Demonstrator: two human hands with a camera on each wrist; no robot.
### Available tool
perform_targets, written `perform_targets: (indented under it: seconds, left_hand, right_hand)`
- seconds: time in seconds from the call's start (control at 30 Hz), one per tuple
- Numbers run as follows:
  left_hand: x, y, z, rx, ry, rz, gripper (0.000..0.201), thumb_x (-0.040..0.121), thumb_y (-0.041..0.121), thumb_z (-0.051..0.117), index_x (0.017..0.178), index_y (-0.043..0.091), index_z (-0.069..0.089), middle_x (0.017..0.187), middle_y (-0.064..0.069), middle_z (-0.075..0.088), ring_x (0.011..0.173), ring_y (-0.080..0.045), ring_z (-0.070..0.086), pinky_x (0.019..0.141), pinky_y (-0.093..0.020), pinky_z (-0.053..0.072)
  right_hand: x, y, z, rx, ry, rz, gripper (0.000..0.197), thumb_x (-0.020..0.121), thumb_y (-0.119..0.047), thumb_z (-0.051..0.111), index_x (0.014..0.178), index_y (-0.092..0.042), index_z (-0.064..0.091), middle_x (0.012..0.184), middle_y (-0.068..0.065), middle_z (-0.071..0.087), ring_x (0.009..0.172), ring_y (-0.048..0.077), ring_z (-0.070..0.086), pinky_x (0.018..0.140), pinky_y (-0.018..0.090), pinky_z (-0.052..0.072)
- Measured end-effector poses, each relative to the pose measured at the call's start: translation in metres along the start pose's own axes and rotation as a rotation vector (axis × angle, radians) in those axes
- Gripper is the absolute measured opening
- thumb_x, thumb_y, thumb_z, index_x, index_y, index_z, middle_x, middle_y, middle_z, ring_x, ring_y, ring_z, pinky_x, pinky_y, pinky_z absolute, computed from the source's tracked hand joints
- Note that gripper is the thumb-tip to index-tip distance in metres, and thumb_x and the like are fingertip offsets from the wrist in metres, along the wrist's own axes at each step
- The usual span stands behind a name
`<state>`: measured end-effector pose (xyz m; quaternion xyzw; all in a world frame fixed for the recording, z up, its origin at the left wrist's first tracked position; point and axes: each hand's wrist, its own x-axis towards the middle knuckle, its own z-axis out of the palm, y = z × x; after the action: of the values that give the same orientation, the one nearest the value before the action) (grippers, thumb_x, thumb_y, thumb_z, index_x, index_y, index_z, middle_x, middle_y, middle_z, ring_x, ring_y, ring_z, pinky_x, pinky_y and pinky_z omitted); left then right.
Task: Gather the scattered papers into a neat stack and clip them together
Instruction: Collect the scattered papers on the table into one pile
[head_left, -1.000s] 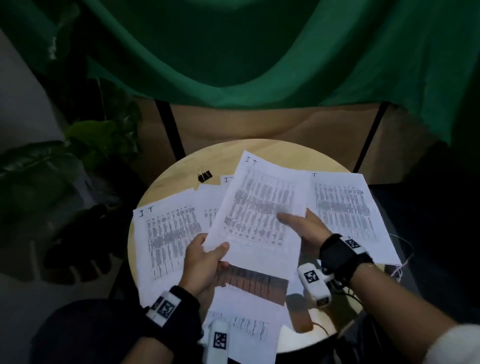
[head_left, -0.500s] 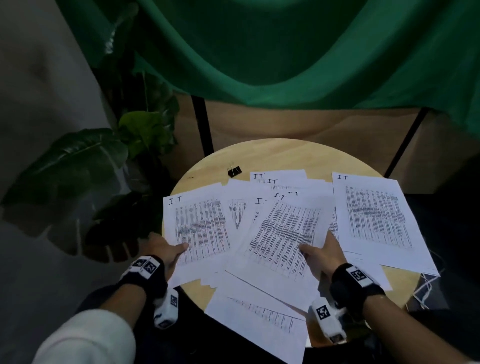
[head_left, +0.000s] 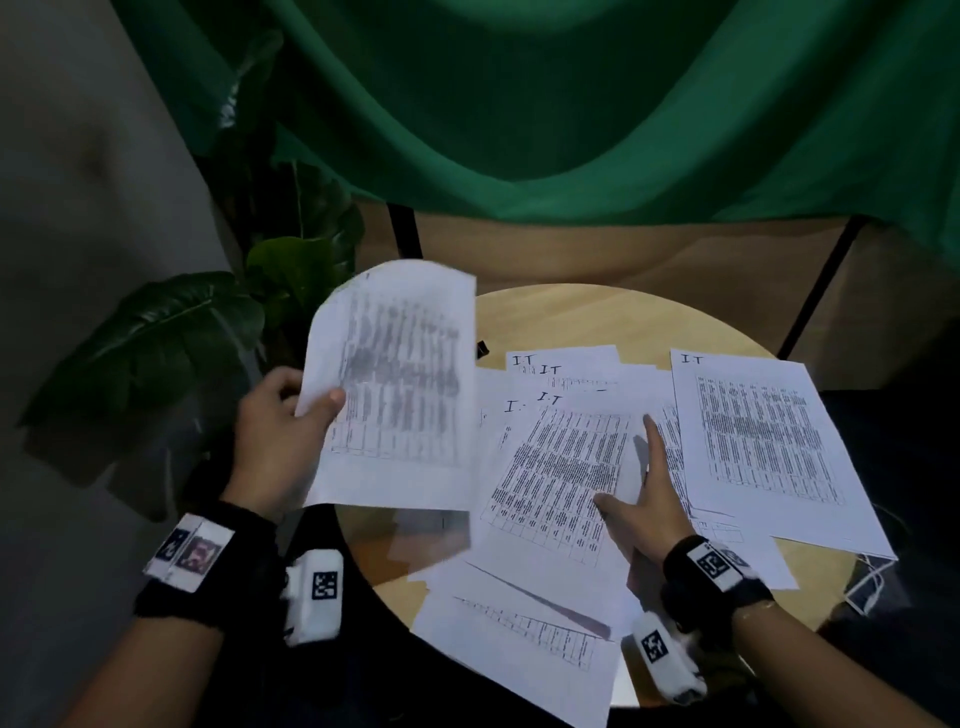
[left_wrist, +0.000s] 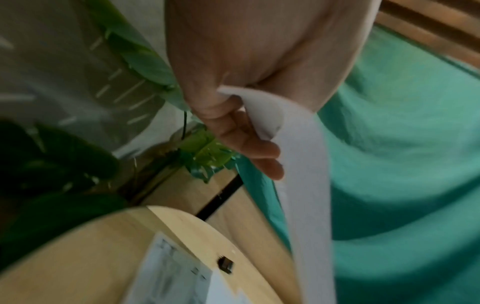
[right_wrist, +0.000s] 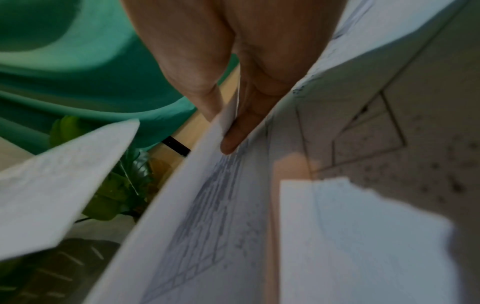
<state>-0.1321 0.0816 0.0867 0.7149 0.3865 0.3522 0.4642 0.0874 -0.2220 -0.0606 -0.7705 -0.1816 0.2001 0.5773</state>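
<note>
Left hand (head_left: 278, 431) pinching lifted sheet (head_left: 400, 384)

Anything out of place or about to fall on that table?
Yes. The near sheet overhangs the table edge and could slip off. The other papers lie fanned and askew. The clip sits apart, behind the sheet the left hand holds.

Round wooden table (head_left: 613, 317) with overlapping printed papers (head_left: 758, 447) and black binder clip (head_left: 482, 348).
</note>
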Motion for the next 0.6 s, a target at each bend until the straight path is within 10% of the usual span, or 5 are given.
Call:
perform_targets:
  seconds: [0.13, 0.23, 0.37, 0.6]
  left_hand:
    - [-0.023, -0.006, 0.039, -0.092, -0.136, 0.003, 0.016, 0.100, 0.013, 0.080, 0.109, 0.007, 0.068, 0.098, -0.003, 0.083, 0.082, -0.016, 0.082, 0.065, -0.030, 0.063]
    - [-0.048, -0.033, 0.090, -0.028, -0.276, -0.008, 0.015, 0.098, 0.011, 0.083, 0.106, 0.006, 0.071, 0.100, -0.007, 0.084, 0.087, -0.024, 0.083, 0.074, -0.041, 0.067]
    - [-0.076, -0.069, 0.147, 0.058, -0.387, -0.073, 0.012, 0.098, 0.015, 0.083, 0.099, 0.012, 0.071, 0.096, -0.001, 0.084, 0.094, -0.031, 0.081, 0.078, -0.046, 0.066]
    - [-0.085, -0.082, 0.187, 0.206, -0.516, -0.102, 0.025, 0.089, 0.047, 0.084, 0.098, 0.029, 0.069, 0.099, -0.005, 0.075, 0.096, -0.030, 0.075, 0.093, -0.048, 0.065]
  right_hand:
    - [0.003, 0.004, -0.005, 0.118, -0.005, 0.030, 0.054, 0.095, 0.007, 0.060, 0.123, -0.037, 0.072, 0.152, 0.000, 0.057, 0.145, 0.017, 0.047, 0.117, 0.036, 0.036]
    - [0.001, -0.005, -0.018, 0.418, 0.009, 0.228, 0.024, 0.101, -0.026, 0.063, 0.095, -0.025, 0.086, 0.129, 0.006, 0.073, 0.128, 0.021, 0.063, 0.116, 0.039, 0.040]
    - [-0.008, -0.007, -0.044, 0.565, -0.005, 0.372, 0.090, 0.077, -0.083, 0.061, 0.147, -0.025, 0.060, 0.142, 0.000, 0.063, 0.142, 0.024, 0.051, 0.122, 0.051, 0.030]
    - [-0.007, 0.018, -0.052, 0.432, 0.072, 0.333, 0.083, 0.088, -0.018, 0.082, 0.156, 0.000, 0.038, 0.157, 0.013, 0.048, 0.139, 0.033, 0.054, 0.105, 0.037, 0.045]
